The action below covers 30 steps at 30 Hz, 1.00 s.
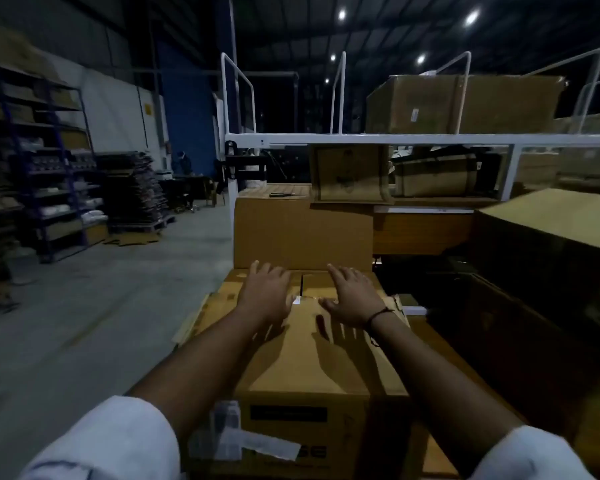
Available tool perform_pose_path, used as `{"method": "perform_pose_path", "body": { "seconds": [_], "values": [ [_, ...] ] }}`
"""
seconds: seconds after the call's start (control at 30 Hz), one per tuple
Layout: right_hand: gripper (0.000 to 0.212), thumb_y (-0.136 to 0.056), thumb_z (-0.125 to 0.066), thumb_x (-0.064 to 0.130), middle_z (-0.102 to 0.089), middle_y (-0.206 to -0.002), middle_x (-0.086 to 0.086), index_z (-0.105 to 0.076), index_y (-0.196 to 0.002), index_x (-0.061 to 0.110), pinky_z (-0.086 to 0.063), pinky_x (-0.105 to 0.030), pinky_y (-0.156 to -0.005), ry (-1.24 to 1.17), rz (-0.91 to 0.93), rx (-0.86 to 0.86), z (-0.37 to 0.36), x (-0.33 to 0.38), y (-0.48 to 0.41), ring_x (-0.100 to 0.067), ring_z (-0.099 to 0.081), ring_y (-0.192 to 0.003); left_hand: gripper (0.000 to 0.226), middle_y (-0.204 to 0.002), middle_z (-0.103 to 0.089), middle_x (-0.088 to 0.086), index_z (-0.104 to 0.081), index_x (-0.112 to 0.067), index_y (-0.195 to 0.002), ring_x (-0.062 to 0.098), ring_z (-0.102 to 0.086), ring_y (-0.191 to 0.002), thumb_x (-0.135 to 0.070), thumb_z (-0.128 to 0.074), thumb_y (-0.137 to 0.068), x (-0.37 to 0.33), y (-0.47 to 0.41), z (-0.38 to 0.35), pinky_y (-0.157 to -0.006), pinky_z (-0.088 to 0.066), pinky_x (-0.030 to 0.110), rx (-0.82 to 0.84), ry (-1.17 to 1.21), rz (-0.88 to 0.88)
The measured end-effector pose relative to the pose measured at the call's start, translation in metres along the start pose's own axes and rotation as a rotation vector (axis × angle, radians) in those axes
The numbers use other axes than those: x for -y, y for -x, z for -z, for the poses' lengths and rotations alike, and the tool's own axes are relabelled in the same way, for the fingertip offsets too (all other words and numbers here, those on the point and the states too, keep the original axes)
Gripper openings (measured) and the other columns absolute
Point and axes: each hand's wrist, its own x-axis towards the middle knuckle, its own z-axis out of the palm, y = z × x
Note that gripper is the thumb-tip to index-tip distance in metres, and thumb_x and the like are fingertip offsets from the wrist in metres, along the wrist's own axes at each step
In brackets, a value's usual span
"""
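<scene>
Head view shows a closed cardboard box (pixel 312 362), its contents hidden, directly under both hands. Left hand (pixel 267 294) and right hand (pixel 352 296) press flat on its top flaps, fingers straight, gripping nothing.

A brown cardboard box (pixel 323 358) lies flat, top flaps folded shut, tape strip across their seam.

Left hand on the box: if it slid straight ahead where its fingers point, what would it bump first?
Probably the upright cardboard panel just beyond the left hand, though the gap is unclear.
</scene>
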Motion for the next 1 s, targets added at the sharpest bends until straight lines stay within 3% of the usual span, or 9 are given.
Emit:
{"method": "perform_pose_path", "body": {
  "seconds": [0.17,0.33,0.5,0.63,0.8,0.9,1.0],
  "values": [
    [0.075,-0.1,-0.051,0.053,-0.029,-0.164,-0.01,-0.019,-0.161,0.025,-0.016,-0.05,-0.124,-0.045,0.026,0.086,-0.026,-0.004,-0.009,-0.033,-0.024,-0.15,0.049,-0.153,-0.049,0.004,-0.045,-0.021,-0.149,0.026,-0.04,-0.141,-0.043,-0.039,-0.106,-0.005,0.002,-0.02,-0.12,-0.024,0.05,0.073,0.022,0.068],
    [0.073,-0.098,-0.051,0.055,-0.039,-0.158,-0.011,-0.026,-0.158,0.022,-0.024,-0.048,-0.121,-0.077,0.05,0.102,-0.04,-0.003,-0.018,-0.034,-0.035,-0.143,0.05,-0.156,-0.046,0.004,-0.037,-0.022,-0.155,0.028,-0.032,-0.149,-0.038,-0.033,-0.108,-0.005,-0.001,-0.034,-0.124,-0.008,0.057,0.195,0.048,0.069],
    [0.068,-0.098,-0.048,0.058,-0.048,-0.15,-0.012,-0.034,-0.154,0.022,-0.023,-0.054,-0.119,-0.046,0.044,0.152,-0.043,-0.001,-0.025,-0.035,-0.038,-0.14,0.052,-0.158,-0.043,0.004,-0.032,-0.023,-0.157,0.027,-0.028,-0.151,-0.04,-0.031,-0.108,-0.005,-0.003,-0.033,-0.123,0.003,0.062,0.238,0.06,0.091],
    [0.057,-0.096,-0.05,0.059,-0.051,-0.144,-0.009,-0.049,-0.141,0.024,-0.024,-0.056,-0.116,0.015,0.059,0.085,-0.023,0.004,-0.026,-0.033,-0.042,-0.135,0.048,-0.153,-0.048,0.006,-0.04,-0.023,-0.152,0.028,-0.036,-0.145,-0.04,-0.034,-0.108,-0.003,-0.001,-0.015,-0.122,-0.003,0.062,0.131,0.052,0.094],
    [0.055,-0.096,-0.055,0.056,-0.049,-0.142,-0.008,-0.049,-0.14,0.025,-0.022,-0.057,-0.118,0.082,0.065,-0.001,0.022,0.022,-0.014,-0.032,-0.04,-0.134,0.045,-0.142,-0.051,0.007,-0.045,-0.025,-0.147,0.027,-0.041,-0.138,-0.043,-0.037,-0.106,0.004,0.009,0.023,-0.124,-0.013,0.057,-0.067,0.085,0.082],
    [0.054,-0.095,-0.057,0.055,-0.048,-0.139,-0.008,-0.049,-0.139,0.026,-0.029,-0.053,-0.114,0.124,0.079,-0.07,0.044,0.038,0.003,-0.032,-0.042,-0.129,0.044,-0.14,-0.05,0.006,-0.044,-0.024,-0.147,0.024,-0.043,-0.135,-0.04,-0.041,-0.106,0.011,0.023,0.046,-0.125,-0.016,0.051,-0.151,0.132,0.057],
    [0.048,-0.094,-0.059,0.053,-0.049,-0.133,-0.007,-0.051,-0.133,0.027,-0.037,-0.048,-0.107,0.163,0.093,-0.175,0.06,0.055,0.026,-0.03,-0.043,-0.123,0.043,-0.136,-0.048,0.005,-0.042,-0.023,-0.147,0.023,-0.045,-0.126,-0.036,-0.044,-0.106,0.014,0.044,0.064,-0.119,-0.03,0.042,-0.266,0.201,0.025]
  ]
}}
